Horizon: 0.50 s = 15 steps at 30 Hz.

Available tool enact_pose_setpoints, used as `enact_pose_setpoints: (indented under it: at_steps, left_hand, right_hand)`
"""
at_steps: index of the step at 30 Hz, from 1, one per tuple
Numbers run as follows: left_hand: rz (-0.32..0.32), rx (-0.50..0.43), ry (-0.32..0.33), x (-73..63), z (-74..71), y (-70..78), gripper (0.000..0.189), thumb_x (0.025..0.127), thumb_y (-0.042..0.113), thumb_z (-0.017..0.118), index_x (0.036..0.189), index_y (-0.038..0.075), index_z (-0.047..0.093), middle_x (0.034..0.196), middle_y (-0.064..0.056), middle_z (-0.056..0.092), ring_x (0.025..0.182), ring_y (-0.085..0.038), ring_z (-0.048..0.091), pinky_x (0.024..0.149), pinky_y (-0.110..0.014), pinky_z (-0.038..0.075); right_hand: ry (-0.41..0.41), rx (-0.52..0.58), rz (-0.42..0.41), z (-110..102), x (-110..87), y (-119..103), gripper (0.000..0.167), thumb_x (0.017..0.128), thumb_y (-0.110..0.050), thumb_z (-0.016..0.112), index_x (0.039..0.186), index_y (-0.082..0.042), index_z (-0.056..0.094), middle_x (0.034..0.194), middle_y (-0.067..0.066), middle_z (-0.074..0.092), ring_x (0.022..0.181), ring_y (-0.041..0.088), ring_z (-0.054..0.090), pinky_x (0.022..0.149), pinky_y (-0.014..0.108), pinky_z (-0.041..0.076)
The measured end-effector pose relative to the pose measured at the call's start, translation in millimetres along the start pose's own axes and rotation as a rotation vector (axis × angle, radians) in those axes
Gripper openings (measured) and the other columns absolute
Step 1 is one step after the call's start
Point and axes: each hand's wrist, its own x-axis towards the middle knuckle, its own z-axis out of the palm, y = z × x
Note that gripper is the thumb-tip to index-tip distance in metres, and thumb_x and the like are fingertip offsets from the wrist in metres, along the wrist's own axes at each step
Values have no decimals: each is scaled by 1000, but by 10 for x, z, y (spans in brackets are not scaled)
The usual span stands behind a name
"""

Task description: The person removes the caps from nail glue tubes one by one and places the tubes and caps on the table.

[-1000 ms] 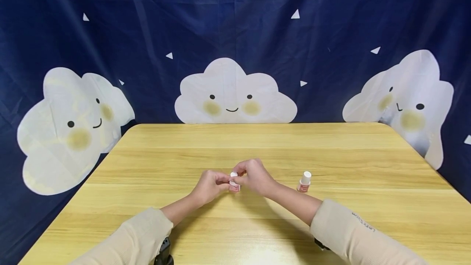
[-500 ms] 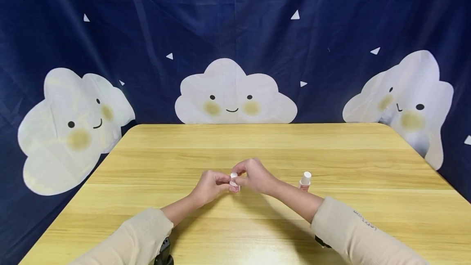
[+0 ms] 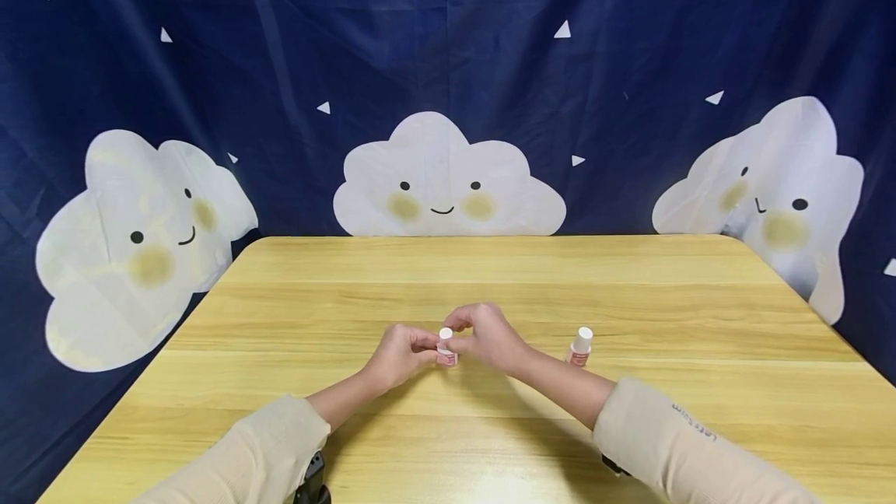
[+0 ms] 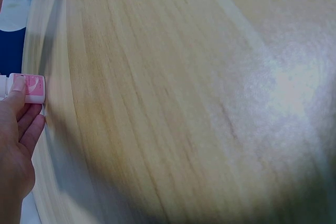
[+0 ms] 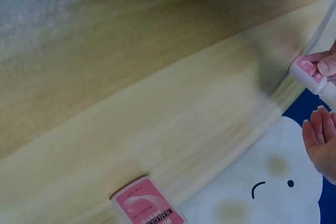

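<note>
A small white bottle with a pink label stands on the table. My left hand grips its body between thumb and fingers, and the thumb lies over the label in the left wrist view. From the other side, my right hand has its thumb and forefinger at the white cap, pinching it. The right thumb is out of sight in the right wrist view, where that hand's fingers curl beside the cap. To the right, a matching capped bottle stands upright, partly behind the right forearm.
The wooden table runs back to a dark blue curtain with white clouds. Beige sleeves cover both forearms, with a black device at the left one. The second bottle's label shows large in the right wrist view.
Both hands stay at the same bottle. The right fingers shift very slightly around the cap, baring a little more of its top. The second bottle stays in place.
</note>
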Motion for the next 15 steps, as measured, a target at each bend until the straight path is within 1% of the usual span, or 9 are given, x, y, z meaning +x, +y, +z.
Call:
enact_pose_setpoints:
  at_steps: [3, 7, 10, 15]
  left_hand:
    - [-8, 2, -3, 0, -2, 4, 16, 78, 3, 71, 92, -5, 71, 87, -18, 72, 79, -24, 71, 67, -17, 57]
    - [-14, 6, -7, 5, -3, 4, 15, 79, 2, 70, 92, -5, 71, 88, -18, 72, 80, -24, 71, 67, -18, 57]
    - [-7, 3, -12, 13, -8, -2, 15, 79, 2, 70, 92, -5, 71, 88, -18, 72, 80, -23, 71, 68, -19, 57]
    - [-1, 3, -15, 23, -8, -12, 16, 79, 4, 70, 92, -5, 71, 88, -18, 71, 81, -24, 71, 69, -19, 57]
  right_hand:
    - [37, 1, -7, 22, -13, 15, 8, 76, -8, 75, 79, -2, 71, 79, 6, 72, 73, 13, 64, 74, 38, 57]
    - [54, -5, -18, 34, -20, 25, 7, 76, -7, 75, 77, -2, 71, 77, 6, 72, 70, 9, 63, 71, 34, 57]
    - [44, -12, -13, 30, -16, 28, 6, 76, -7, 75, 78, -3, 71, 77, 6, 72, 70, 9, 63, 71, 35, 57]
    - [-4, 3, 2, 5, 0, 15, 5, 78, -6, 73, 80, -1, 71, 78, 7, 72, 71, 10, 65, 73, 37, 57]
